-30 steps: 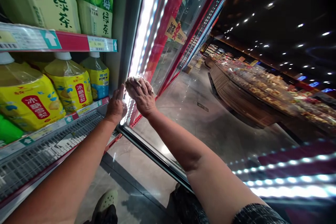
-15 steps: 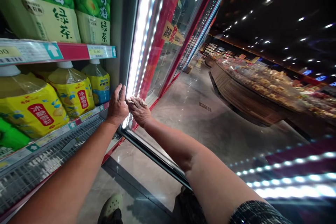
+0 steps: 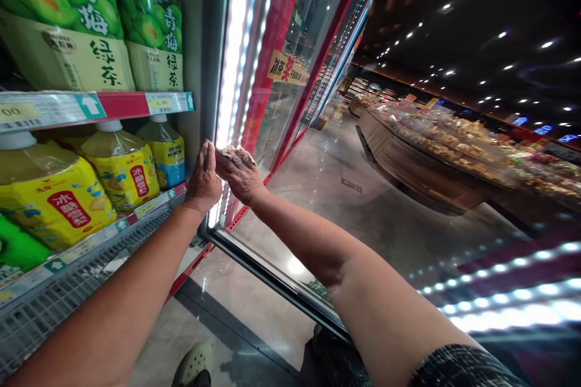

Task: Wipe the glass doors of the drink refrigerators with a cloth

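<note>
I face an open drinks cooler. My left hand [image 3: 205, 176] rests with fingers straight against the edge of the glass door [image 3: 290, 151], beside the lit strip [image 3: 229, 60]. My right hand [image 3: 239, 170] presses a pale cloth [image 3: 236, 155] flat onto the inner face of the glass, close to the left hand. Only the cloth's top edge shows past the fingers.
Yellow drink bottles [image 3: 122, 163] stand on a wire shelf [image 3: 77, 266] at left, with green tea bottles [image 3: 149, 30] above a price rail [image 3: 113, 104]. Beyond the glass lie a shop floor [image 3: 372, 217] and a long food counter [image 3: 431, 157]. My shoe [image 3: 193, 366] shows below.
My right hand with the cloth dropped lower down the glass, then rose a little again. My left hand stayed on the door edge, and my view shifted slightly.
</note>
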Demonstrator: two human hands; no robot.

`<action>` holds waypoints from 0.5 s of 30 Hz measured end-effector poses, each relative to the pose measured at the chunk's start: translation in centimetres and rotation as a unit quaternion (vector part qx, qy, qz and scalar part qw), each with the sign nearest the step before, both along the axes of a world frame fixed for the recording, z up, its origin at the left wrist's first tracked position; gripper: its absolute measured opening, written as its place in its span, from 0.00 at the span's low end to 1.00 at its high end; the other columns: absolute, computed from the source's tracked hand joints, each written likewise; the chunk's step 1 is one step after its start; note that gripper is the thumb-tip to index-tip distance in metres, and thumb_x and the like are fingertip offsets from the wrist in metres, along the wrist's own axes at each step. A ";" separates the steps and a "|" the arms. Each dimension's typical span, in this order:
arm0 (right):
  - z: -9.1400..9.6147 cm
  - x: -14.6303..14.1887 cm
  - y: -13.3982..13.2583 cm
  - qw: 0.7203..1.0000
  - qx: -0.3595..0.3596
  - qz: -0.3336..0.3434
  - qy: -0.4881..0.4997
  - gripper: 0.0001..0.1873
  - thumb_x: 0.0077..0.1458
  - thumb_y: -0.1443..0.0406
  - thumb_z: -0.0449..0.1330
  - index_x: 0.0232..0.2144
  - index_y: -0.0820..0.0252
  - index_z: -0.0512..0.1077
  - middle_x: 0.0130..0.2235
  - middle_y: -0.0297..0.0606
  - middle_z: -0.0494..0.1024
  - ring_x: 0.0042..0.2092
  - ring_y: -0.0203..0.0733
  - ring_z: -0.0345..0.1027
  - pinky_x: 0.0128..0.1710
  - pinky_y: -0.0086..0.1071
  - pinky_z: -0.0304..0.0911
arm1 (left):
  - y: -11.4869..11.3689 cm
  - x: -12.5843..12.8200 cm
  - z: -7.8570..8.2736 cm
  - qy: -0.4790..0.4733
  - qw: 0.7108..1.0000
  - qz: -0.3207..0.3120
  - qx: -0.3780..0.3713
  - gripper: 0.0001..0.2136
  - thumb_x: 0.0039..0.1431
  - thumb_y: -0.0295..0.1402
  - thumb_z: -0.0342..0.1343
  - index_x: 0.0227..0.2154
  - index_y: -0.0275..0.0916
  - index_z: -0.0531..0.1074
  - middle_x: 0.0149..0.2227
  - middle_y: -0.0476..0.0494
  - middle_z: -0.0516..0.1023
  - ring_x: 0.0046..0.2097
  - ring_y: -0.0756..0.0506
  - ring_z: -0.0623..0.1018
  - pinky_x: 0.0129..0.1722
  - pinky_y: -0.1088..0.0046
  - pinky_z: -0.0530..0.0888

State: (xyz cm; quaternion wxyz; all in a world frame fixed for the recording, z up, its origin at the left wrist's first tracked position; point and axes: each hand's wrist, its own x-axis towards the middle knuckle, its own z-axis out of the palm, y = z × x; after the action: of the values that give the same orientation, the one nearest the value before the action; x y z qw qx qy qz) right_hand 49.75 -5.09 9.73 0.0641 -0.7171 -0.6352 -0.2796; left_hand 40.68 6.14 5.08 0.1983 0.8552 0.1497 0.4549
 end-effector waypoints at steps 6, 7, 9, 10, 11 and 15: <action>1.2 -0.3 -0.3 0.997 0.072 -0.034 0.017 0.28 0.69 0.73 0.46 0.68 0.58 0.63 0.72 0.45 0.58 0.75 0.51 0.39 0.75 0.57 0.38 | -0.7 -0.2 1.3 0.097 0.995 0.000 -0.030 0.41 0.52 0.21 0.48 0.72 0.23 0.46 0.75 0.31 0.39 0.75 0.38 0.46 0.72 0.62 0.56; 0.8 -0.5 -0.3 0.997 0.061 -0.036 0.024 0.28 0.69 0.73 0.46 0.68 0.60 0.63 0.72 0.47 0.58 0.75 0.51 0.40 0.75 0.57 0.40 | -0.8 -0.2 1.4 0.108 0.994 0.000 -0.030 0.40 0.52 0.21 0.48 0.71 0.22 0.48 0.75 0.31 0.38 0.75 0.38 0.46 0.72 0.62 0.56; 0.0 -0.8 -0.5 0.998 0.036 -0.033 0.035 0.27 0.68 0.74 0.46 0.67 0.63 0.64 0.71 0.50 0.59 0.74 0.51 0.43 0.74 0.55 0.43 | -0.9 -0.2 1.4 0.118 0.993 -0.001 -0.025 0.39 0.53 0.20 0.46 0.71 0.20 0.49 0.75 0.29 0.37 0.75 0.38 0.45 0.73 0.61 0.55; -0.2 -0.9 -0.6 0.999 0.025 -0.030 0.038 0.27 0.68 0.74 0.47 0.66 0.63 0.64 0.71 0.50 0.60 0.74 0.50 0.44 0.74 0.54 0.44 | -0.9 -0.2 1.4 0.120 0.993 -0.001 -0.023 0.38 0.54 0.20 0.46 0.70 0.20 0.49 0.75 0.29 0.37 0.75 0.37 0.46 0.73 0.60 0.54; -0.2 -0.9 -0.8 0.999 0.017 -0.024 0.038 0.27 0.68 0.74 0.47 0.66 0.63 0.64 0.70 0.49 0.61 0.74 0.49 0.45 0.74 0.54 0.44 | -0.9 -0.2 1.3 0.122 0.992 -0.001 -0.021 0.38 0.54 0.19 0.45 0.70 0.20 0.49 0.75 0.28 0.38 0.75 0.37 0.47 0.73 0.59 0.54; 1.2 -0.6 -1.5 0.999 0.032 -0.022 0.030 0.26 0.70 0.72 0.46 0.66 0.58 0.64 0.71 0.45 0.61 0.75 0.46 0.43 0.75 0.54 0.39 | -0.9 -0.2 1.1 0.100 0.995 0.016 -0.004 0.37 0.56 0.22 0.47 0.71 0.22 0.50 0.75 0.28 0.38 0.75 0.34 0.49 0.72 0.56 0.56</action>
State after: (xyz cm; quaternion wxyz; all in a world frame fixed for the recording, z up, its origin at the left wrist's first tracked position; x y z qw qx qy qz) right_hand 49.14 -6.56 10.92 0.1003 -0.7365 -0.6079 -0.2793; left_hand 40.51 5.24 6.16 0.1786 0.8932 0.1845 0.3691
